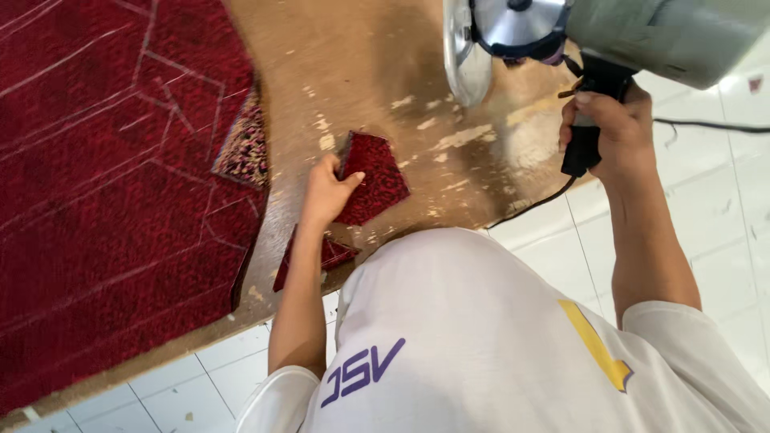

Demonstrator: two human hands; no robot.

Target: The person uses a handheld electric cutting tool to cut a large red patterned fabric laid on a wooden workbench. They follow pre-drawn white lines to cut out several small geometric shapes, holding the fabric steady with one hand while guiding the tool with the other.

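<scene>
Hands both occupied. Left hand (pixel 325 192) lies on a small cut piece of red fabric (pixel 373 178), thumb over the near edge and fingers curled behind it, pinching the piece where it rests on the tabletop (pixel 361 72). The piece is roughly five-sided, dark red with a black fleck.

Right hand (pixel 605 132) is raised above the tabletop's right edge, fingers wrapped tight round the black handle of an electric rotary cutter (pixel 634 32). Cutter body pale grey-green; its round metal blade guard (pixel 465 52) hangs over the tabletop, well apart from the cut piece. A black power cord (pixel 706 124) runs off to the right, and another stretch of it trails down past the tabletop edge.

Tabletop is worn brown board, scuffed with pale patches. A large sheet of red fabric (pixel 104 184) covers its left part, marked with pale chalk outlines of angular shapes. At that sheet's right edge a scrap with a patterned underside (pixel 245 148) is turned up. Another small red offcut (pixel 333 255) lies near the tabletop's front edge, just beside the left forearm.

Floor of white tiles (pixel 706 208) shows to the right and below. No containers in view.
</scene>
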